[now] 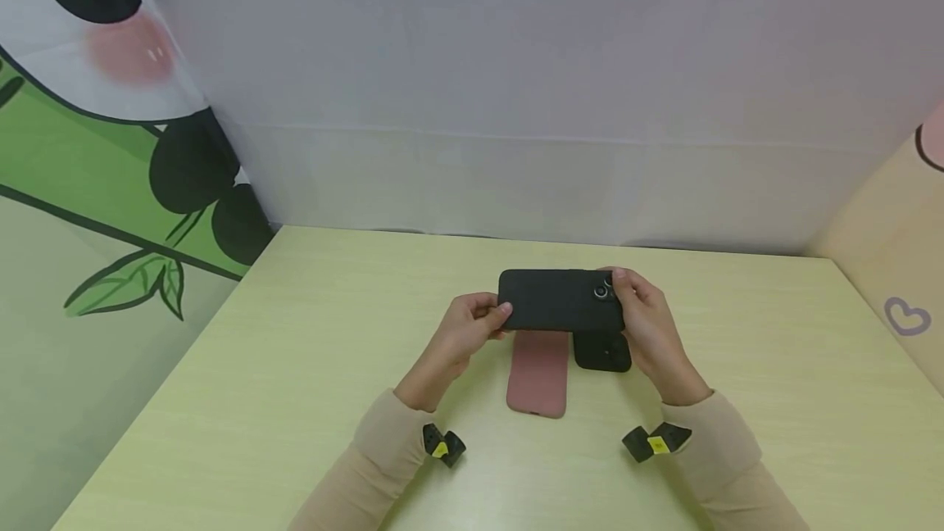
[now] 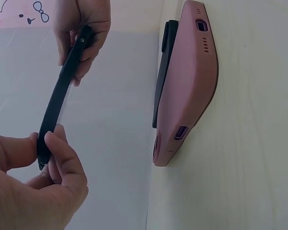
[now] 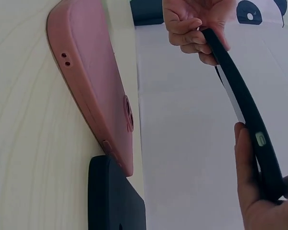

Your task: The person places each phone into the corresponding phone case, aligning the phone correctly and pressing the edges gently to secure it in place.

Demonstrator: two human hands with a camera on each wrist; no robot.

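Both hands hold a black phone case [image 1: 556,301] sideways above the table, its camera rings at the right end; whether a phone is inside I cannot tell. My left hand [image 1: 472,326] pinches the left end between thumb and fingers. At the other end, beside the camera rings, my right hand [image 1: 649,326] grips it. Beneath, a pink phone case [image 1: 537,375] lies camera-side up on the table, its upper part hidden by the held case. Right beside it lies another black phone case [image 1: 602,352], partly covered from view. The right wrist view shows a pale slot in the held case's edge [image 3: 260,139].
The pale wooden table [image 1: 295,351] reaches back to a light grey cloth wall [image 1: 472,105]. A cartoon-printed panel [image 1: 111,146] stands along the left, and a beige panel [image 1: 900,269] with a heart along the right. Small black wrist devices [image 1: 445,445] sit on both sleeves.
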